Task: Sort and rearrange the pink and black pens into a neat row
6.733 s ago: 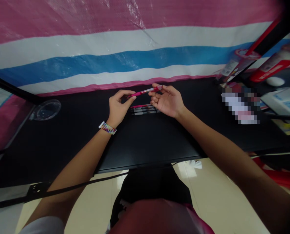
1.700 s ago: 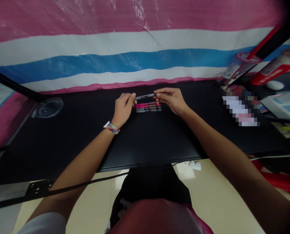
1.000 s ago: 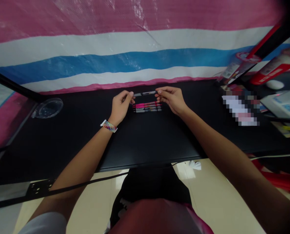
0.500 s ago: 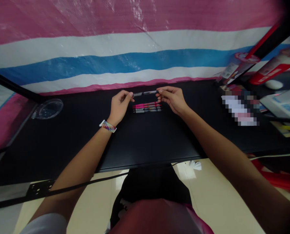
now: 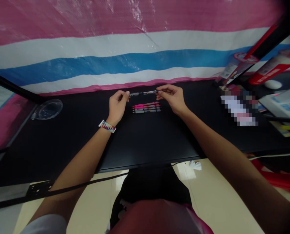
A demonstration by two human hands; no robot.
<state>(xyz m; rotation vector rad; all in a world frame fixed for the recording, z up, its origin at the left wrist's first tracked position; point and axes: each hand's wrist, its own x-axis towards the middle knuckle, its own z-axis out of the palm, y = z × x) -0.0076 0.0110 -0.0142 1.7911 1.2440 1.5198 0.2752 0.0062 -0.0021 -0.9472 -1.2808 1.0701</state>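
Note:
In the head view a slim pen (image 5: 149,92), grey at its left part and pale at its right, is stretched level between my hands near the back of the table. My left hand (image 5: 117,103) pinches its left end with thumb and fingers; a multicoloured band circles that wrist. The right end sits in the fingertips of my right hand (image 5: 171,97). A dark stretch lies mid-pen; whether the parts are joined there I cannot tell. Just below, pink pens (image 5: 145,105) and grey pens (image 5: 146,110) lie side by side in a row, parallel to the held one.
A clear round plastic lid (image 5: 48,109) rests on the black table (image 5: 145,139) at the left. To the right stand a cup with a red straw (image 5: 240,66), a red-and-white cup (image 5: 273,68), a white round object (image 5: 273,84) and a pale keypad device (image 5: 283,104). Striped sheeting (image 5: 125,61) hangs behind.
My left hand has shifted slightly left, away from my right hand, and more of the pen shows between them. My right hand and the row of pens stay nearly where they were.

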